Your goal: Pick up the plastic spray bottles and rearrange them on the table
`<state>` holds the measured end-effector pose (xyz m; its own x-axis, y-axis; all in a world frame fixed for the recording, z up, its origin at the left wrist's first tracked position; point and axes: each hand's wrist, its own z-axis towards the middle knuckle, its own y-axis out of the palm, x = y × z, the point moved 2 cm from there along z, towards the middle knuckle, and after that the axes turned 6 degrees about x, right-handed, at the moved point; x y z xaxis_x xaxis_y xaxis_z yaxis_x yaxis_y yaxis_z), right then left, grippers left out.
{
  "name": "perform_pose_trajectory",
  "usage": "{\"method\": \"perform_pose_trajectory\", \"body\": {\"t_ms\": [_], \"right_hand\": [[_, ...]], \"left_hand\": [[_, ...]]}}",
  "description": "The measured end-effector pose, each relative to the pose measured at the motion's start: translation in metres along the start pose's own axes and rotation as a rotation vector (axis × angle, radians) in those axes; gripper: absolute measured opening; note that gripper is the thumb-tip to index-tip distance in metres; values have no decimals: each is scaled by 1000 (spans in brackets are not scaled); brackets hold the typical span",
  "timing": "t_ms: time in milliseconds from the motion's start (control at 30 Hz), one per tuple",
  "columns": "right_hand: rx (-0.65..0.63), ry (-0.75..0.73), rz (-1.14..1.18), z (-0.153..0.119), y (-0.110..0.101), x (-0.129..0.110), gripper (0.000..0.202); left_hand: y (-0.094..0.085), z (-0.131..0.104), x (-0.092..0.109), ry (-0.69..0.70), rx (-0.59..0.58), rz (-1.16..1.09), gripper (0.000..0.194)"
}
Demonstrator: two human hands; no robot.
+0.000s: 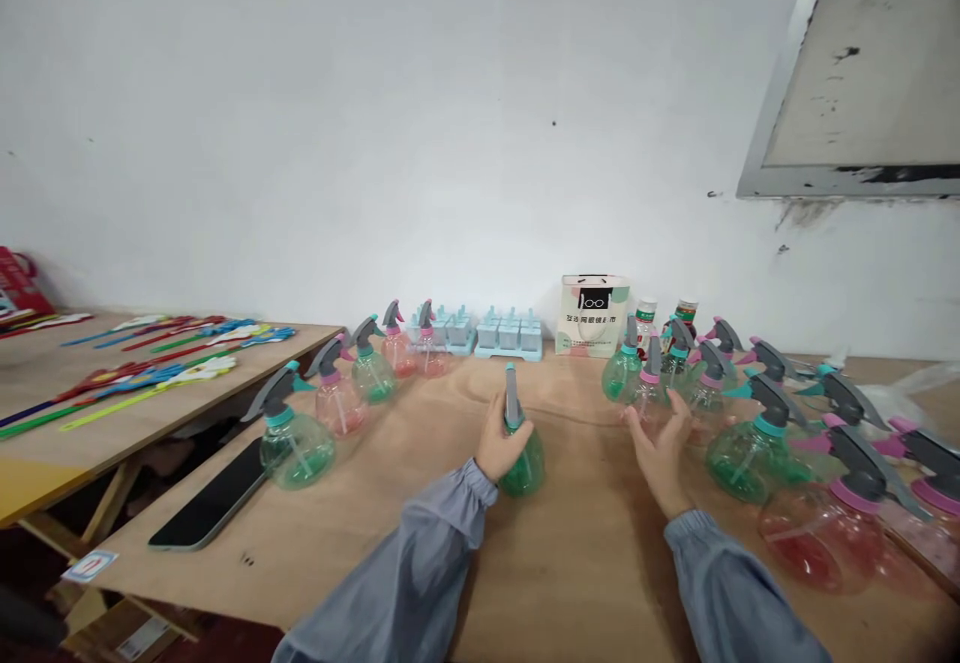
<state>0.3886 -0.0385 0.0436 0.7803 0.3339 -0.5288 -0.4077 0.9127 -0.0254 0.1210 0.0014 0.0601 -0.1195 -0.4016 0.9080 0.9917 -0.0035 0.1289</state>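
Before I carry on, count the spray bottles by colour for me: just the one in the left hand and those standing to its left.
Green spray bottles: 3, counting the one in the left hand
Pink spray bottles: 3
Total: 6

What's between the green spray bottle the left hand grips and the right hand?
Bare wooden tabletop between the green spray bottle in the left hand and the right hand, in the head view.
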Motion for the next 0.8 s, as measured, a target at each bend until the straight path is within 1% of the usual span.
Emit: {"method": "perform_pose_trajectory", "body": {"t_ms": [67, 100, 133, 167, 267, 333, 433, 533, 600, 700, 800], "right_hand": [[-20, 17, -64, 2, 10, 20, 84], [-42, 22, -88, 0, 15, 27, 86], [-64, 27, -108, -2, 19, 33, 85], [-85, 27, -124, -5, 23, 37, 83], [-108, 8, -145, -14, 27, 40, 75], [-87, 12, -142, -16, 29, 40, 79], [-93, 68, -109, -16, 33, 44, 93], [-154, 133, -21, -18, 36, 45, 99], [-223, 173, 54, -24, 34, 40, 99], [-408, 233, 170, -38, 27, 24, 95], [-580, 256, 279, -51, 18, 5, 87]], "left_hand": [[-3, 1, 4, 56, 63, 13, 46], [-4, 2, 6, 80, 84, 22, 45], [-5, 4, 9, 75, 77, 13, 45], [-6, 5, 11, 48, 57, -8, 44], [-10, 8, 18, -98, -41, -152, 47], [-13, 8, 22, -175, -111, -276, 51], [-17, 8, 26, -216, -181, -362, 53], [-18, 7, 25, -218, -206, -362, 51], [-19, 7, 24, -220, -215, -354, 49], [-21, 8, 21, -218, -216, -378, 46], [-23, 9, 21, -200, -221, -405, 45]]}}
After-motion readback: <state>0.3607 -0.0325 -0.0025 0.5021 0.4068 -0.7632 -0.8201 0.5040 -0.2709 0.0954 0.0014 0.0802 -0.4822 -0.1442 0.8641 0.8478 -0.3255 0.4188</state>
